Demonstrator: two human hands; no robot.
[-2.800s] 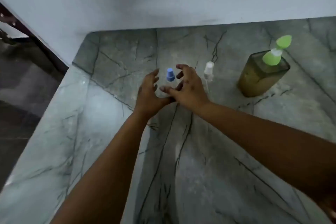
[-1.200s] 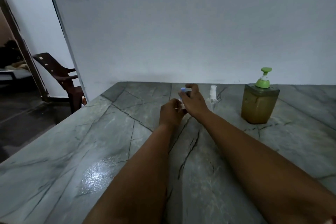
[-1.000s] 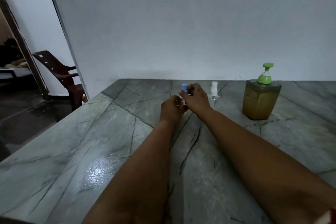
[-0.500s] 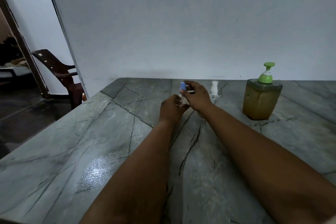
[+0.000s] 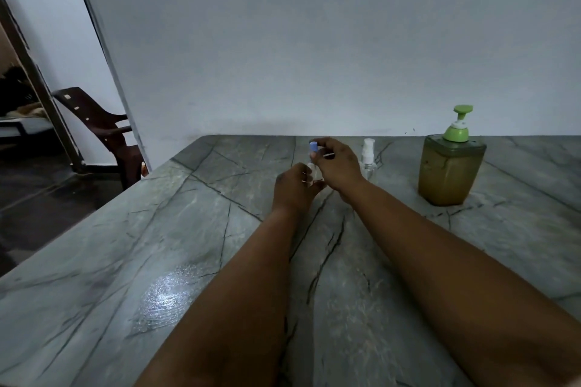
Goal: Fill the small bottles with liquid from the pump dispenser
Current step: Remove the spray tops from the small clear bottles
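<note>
Standing upright, blue-capped bottle [image 5: 314,170], cap apparently pinched by right hand [image 5: 338,165].

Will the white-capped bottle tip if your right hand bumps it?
Likely yes: the white-capped bottle is slim, tall, looks clear and empty, so light. It stands just beyond the right hand. The table looks glossy, so it may also slide.

Blue-capped bottle [image 5: 314,166] held upright; white-capped bottle [image 5: 367,160] beside amber dispenser [image 5: 449,171]
</note>
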